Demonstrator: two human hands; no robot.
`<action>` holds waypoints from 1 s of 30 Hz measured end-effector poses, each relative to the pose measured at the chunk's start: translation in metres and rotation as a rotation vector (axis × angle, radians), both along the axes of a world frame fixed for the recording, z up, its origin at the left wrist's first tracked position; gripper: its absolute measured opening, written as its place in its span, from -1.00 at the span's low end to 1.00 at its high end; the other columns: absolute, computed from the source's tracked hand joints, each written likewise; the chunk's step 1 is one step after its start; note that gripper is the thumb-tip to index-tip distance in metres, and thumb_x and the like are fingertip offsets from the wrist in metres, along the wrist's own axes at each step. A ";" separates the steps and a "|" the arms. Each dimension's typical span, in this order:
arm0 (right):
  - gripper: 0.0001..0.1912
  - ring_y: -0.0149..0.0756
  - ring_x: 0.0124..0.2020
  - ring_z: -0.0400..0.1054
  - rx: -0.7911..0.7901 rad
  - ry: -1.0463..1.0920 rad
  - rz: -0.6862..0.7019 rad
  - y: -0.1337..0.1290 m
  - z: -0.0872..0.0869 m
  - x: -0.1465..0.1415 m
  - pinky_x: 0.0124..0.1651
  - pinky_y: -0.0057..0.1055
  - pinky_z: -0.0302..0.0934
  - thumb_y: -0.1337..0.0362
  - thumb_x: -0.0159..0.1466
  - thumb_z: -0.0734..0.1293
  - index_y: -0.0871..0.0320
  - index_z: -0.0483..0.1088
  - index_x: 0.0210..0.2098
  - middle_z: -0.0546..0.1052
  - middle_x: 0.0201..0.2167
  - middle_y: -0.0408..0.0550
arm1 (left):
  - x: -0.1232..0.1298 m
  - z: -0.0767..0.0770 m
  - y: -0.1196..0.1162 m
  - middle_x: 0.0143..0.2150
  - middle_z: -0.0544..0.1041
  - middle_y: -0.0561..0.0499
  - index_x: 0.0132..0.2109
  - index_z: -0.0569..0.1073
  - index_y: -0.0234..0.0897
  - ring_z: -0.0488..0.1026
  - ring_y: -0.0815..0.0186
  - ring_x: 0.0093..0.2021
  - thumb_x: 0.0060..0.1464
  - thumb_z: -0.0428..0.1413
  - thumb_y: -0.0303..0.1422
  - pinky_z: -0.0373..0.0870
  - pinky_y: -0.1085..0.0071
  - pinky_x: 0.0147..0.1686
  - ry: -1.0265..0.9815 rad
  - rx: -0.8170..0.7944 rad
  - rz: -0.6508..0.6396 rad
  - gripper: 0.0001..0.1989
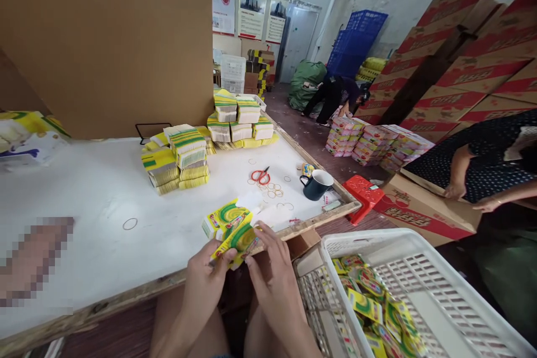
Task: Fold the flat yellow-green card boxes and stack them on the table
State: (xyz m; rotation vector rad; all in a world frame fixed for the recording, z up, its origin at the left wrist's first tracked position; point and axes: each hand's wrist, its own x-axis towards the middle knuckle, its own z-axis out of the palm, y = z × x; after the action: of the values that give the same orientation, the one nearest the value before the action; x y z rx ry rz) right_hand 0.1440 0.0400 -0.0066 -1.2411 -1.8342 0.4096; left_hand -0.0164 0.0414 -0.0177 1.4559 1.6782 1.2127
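Note:
Both my hands are at the table's near edge, around a small yellow-and-green printed carton (237,239). My left hand (206,275) pinches its lower left side between thumb and fingers. At its right end, the fingers of my right hand (274,274) are closed on the edge. The carton is tilted, and its underside is hidden. Just behind it, more yellow printed cartons (224,217) lie on the white tabletop (168,229). To the right below the table, a white plastic crate (423,279) holds several yellow cartons (373,307).
Bundled carton blanks (184,151) are stacked farther back, with more stacks (239,120) behind. Red-handled scissors (260,176), rubber bands (274,190) and a dark mug (318,184) sit at right. A co-worker's hands (457,190) touch a cardboard box (423,212); another person (335,95) bends over beyond.

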 end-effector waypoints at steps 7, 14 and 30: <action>-0.56 -0.11 0.12 0.30 -0.021 0.022 -0.015 -0.001 0.007 -0.014 0.14 -0.13 0.24 0.39 0.25 0.28 0.14 0.26 0.13 0.45 0.07 0.08 | 0.006 -0.005 -0.010 -0.41 0.59 0.04 -0.19 0.56 -0.27 0.51 0.22 -0.38 0.11 0.08 -0.13 0.43 0.44 -0.40 -0.104 0.011 0.007 -0.68; -0.73 -0.24 -0.23 0.36 -0.233 0.382 0.032 0.041 -0.010 -0.034 -0.16 -0.31 0.31 0.39 0.19 0.30 0.09 0.26 -0.12 0.43 -0.25 -0.10 | -0.002 -0.026 0.002 -0.29 0.60 -0.10 -0.17 0.54 -0.30 0.52 0.10 -0.31 0.13 0.04 -0.14 0.45 0.24 -0.30 0.013 0.029 0.067 -0.66; -0.84 -0.36 -0.38 0.24 -0.186 0.542 0.240 0.021 0.003 -0.043 -0.33 -0.45 0.26 0.36 0.27 0.26 0.08 0.18 -0.19 0.27 -0.37 -0.17 | -0.012 0.013 -0.002 -0.42 0.64 -0.04 -0.32 0.58 -0.30 0.57 0.19 -0.40 -0.22 0.33 -0.03 0.48 0.32 -0.34 -0.960 -0.441 -0.226 -0.57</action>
State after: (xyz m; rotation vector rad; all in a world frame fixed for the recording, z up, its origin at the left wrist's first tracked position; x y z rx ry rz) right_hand 0.1007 0.0614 -0.0036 -0.9085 -1.4948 0.9679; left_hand -0.0289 0.0396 -0.0050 0.5913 0.9806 1.0596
